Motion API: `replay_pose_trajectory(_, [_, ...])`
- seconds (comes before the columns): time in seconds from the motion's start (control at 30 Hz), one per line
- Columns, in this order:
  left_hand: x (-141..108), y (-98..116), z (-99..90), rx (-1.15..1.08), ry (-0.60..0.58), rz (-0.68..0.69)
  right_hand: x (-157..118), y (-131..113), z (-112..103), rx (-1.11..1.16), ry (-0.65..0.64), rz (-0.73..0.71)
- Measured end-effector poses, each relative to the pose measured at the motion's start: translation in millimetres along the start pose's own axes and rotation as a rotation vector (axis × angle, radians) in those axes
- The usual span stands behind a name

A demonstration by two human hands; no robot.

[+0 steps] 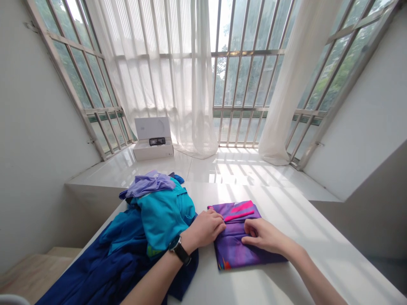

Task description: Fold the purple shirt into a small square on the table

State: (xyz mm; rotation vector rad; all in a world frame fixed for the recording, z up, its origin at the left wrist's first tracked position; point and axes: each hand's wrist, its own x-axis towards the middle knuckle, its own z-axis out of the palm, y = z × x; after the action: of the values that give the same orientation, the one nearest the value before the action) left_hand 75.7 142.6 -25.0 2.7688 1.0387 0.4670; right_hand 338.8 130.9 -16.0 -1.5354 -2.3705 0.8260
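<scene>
Forearms inward | left hand, right hand | fingers pressing folded purple cloth

White walls flank tall barred windows, partly veiled by sheer white curtains that pool on a glossy white tiled ledge. An open white box sits there. Green trees show outside, sunlight stripes the ledge and white table, and pale wood shows lower left.
</scene>
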Motion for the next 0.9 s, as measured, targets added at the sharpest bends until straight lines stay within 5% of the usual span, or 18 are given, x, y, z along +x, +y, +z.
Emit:
replay_pose_trajectory(0.2, [-3.3,11.9,10.0,-0.007,0.067,-0.027,0.1,-11.2,7.8,-0.111,0.071,-0.056])
replay_pose_trajectory(0.4, [-2.3,12.7,14.0,0.070,0.071,0.002,9.5,-8.4,21.9,-0.250,0.331,-0.200])
replay_pose_trajectory(0.6, [-3.5,18.5,7.4,0.122,0.081,-0.045,13.0,8.3,27.2,-0.348,0.198,-0.101])
replay_pose_trajectory(0.9, [-3.3,12.9,5.4,0.140,0.072,-0.122,10.7,16.3,10.2,-0.359,0.360,-0.068])
